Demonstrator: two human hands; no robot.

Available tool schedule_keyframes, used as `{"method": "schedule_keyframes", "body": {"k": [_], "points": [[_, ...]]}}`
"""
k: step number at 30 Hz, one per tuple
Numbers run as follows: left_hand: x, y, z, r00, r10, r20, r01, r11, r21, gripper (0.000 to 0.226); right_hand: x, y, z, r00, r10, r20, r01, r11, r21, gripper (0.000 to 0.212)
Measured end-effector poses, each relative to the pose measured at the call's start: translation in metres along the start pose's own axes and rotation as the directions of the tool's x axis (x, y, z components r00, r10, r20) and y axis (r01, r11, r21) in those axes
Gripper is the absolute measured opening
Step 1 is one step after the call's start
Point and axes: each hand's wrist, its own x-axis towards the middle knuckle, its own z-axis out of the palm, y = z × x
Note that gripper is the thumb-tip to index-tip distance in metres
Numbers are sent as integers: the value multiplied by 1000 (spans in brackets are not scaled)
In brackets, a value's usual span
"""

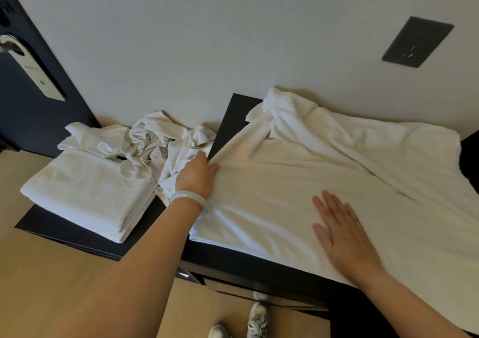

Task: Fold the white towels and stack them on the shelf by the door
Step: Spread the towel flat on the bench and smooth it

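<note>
Left grip (pixel 198 175) pinches the towel (pixel 324 161) edge; right grip (pixel 342 231) flat, released.
Cloth's length runs toward 2 o'clock; folded stack (pixel 85 192) sits at 9 o'clock.

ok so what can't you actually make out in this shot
Head view only:
- Left hand grip on the spread towel: fingertips hidden behind the hand's own back and the raised fold.
- Spread towel's right edge: cut off by the frame.
- Crumpled pile: number of towels lost in the tangled folds.
- Door hanger print: too small and blurred.
- Cloth under the flat Right hand: covered by it.
</note>
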Motion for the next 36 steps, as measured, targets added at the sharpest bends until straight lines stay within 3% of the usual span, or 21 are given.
{"method": "schedule_keyframes", "body": {"k": [4, 10, 13, 15, 17, 19, 21, 24, 26, 28, 36], "points": [[-33, -1, -9, 995, -92, -31, 94, 993, 68, 48, 0, 0, -1, 1000, -2, 17, 3, 1000, -17, 66], [-78, -27, -5, 996, -56, 71, 42, 981, 190, 33, 1, 1, 3, 1000, -3, 20, 4, 999, -46, 71], [-79, -32, -11, 995, -78, 56, 63, 971, 230, 28, 1, -2, 3, 1000, 18, 16, -18, 999, -32, 72], [-87, -23, -9, 999, 21, -37, -7, 934, 357, 25, 1, -5, 3, 1000, 24, 16, -24, 999, -24, 71], [-96, -6, -1, 964, 242, -111, -177, 894, 412, 30, 1, -6, 2, 999, 34, 14, -34, 999, -26, 70], [-93, 17, 10, 875, 481, -50, -432, 825, 365, 36, 2, -7, 2, 999, 32, 20, -31, 999, -39, 70], [-73, 36, 20, 806, 584, 98, -580, 744, 333, 45, 5, -5, -3, 999, -1, 51, 0, 1000, 24, 72], [-36, 38, 32, 790, 546, 277, -613, 709, 349, 60, 7, 18, -16, 994, 101, -50, -91, 980, 176, 70], [-27, 24, 42, 777, 542, 319, -629, 676, 384, 75, 2, 47, -18, 951, 273, -145, -251, 956, 150, 63], [-27, 12, 49, 772, 551, 316, -635, 679, 367, 82, -7, 63, -11, 927, 364, -96, -354, 930, 101, 64], [-62, -11, 40, 819, 498, 286, -573, 745, 342, 79, -42, 49, 3, 938, 339, -69, -336, 940, 52, 81]]}}
